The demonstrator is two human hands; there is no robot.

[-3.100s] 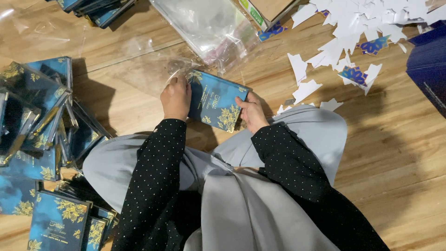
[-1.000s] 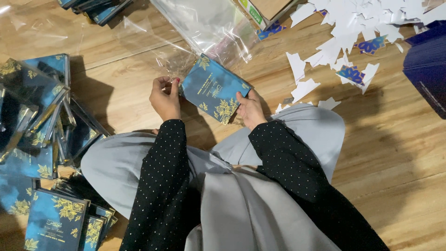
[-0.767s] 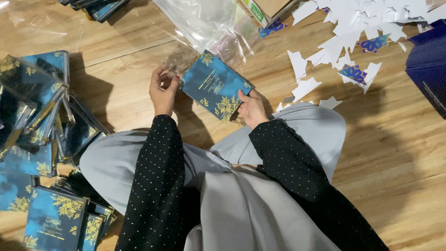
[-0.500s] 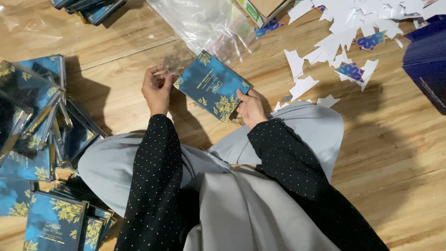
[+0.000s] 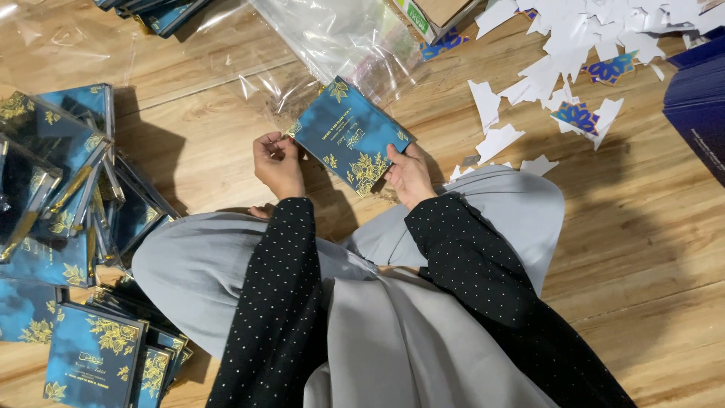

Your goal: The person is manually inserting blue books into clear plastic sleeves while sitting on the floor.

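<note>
— Where are our hands?
— Our left hand pinches the clear sleeve at the blue card's nine o'clock corner.
— And the right hand?
— It grips the card's five o'clock edge, above the wooden floor.

Glossy blue-gold paper card, crinkly clear plastic sleeve, varnished wood floor

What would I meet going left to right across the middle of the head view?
Pile of blue cards with gold leaves → left hand → blue card held by both hands → right hand → white paper scraps → dark blue stack at the right edge.
</note>
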